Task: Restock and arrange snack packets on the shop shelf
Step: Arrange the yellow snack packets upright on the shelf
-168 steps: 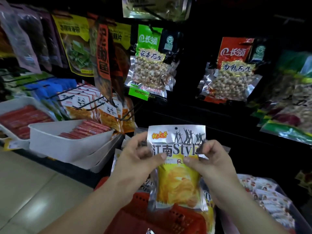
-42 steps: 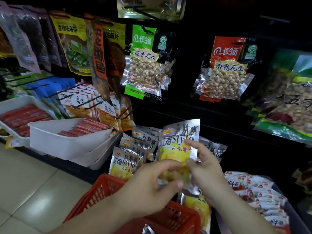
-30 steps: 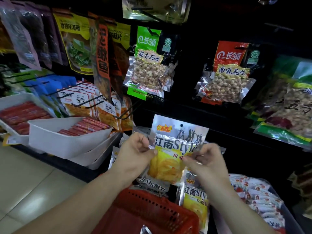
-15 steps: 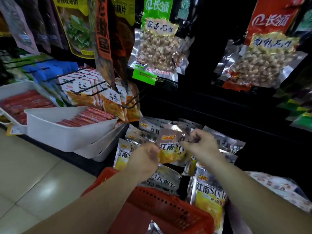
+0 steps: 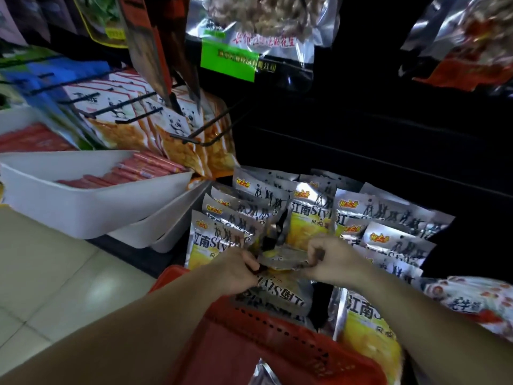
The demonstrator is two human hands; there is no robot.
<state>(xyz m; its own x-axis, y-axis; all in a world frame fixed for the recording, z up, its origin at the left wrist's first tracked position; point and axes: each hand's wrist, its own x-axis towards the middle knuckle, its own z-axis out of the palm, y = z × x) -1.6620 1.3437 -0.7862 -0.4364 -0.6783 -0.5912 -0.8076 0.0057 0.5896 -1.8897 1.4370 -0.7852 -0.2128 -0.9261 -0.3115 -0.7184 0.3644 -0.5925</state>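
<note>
**Position.** Locate the held crisp packet (image 5: 283, 258) between both hands, tipped nearly flat. Find it just in front of the standing rows of crisp packets (image 5: 311, 215) on the low shelf and above the red basket (image 5: 249, 337).

**Grip.** Note the left hand (image 5: 236, 270) pinching the left edge, thumb closed against curled fingers. Note the right hand (image 5: 333, 259) clamped on the right edge, fingers curled tight.

**Probable step.** Seating the packet at the front of the centre row.

**Hazards**

1. Toppling. Avoid driving the packet edge into the loosely leaning, overlapping front packets. Likely result: a row knocked back or sideways into its neighbours.
2. Dropping. Treat the foil as slick and the hold as a two-point edge pinch only. Do not free either hand before the base rests on the shelf. Likely result otherwise: a fall onto the upside-down packet (image 5: 277, 295) in the basket.
3. Crushing. Assume brittle contents. Avoid squeezing the body or wedging it into a tight gap.
4. Wrong facing. Cannot tell print direction from this flat pose. Confirm label forward and upright before release.
5. Snagging. Keep the left forearm off the basket rim and away from the white sausage tray (image 5: 91, 198) beside the left row.
</note>
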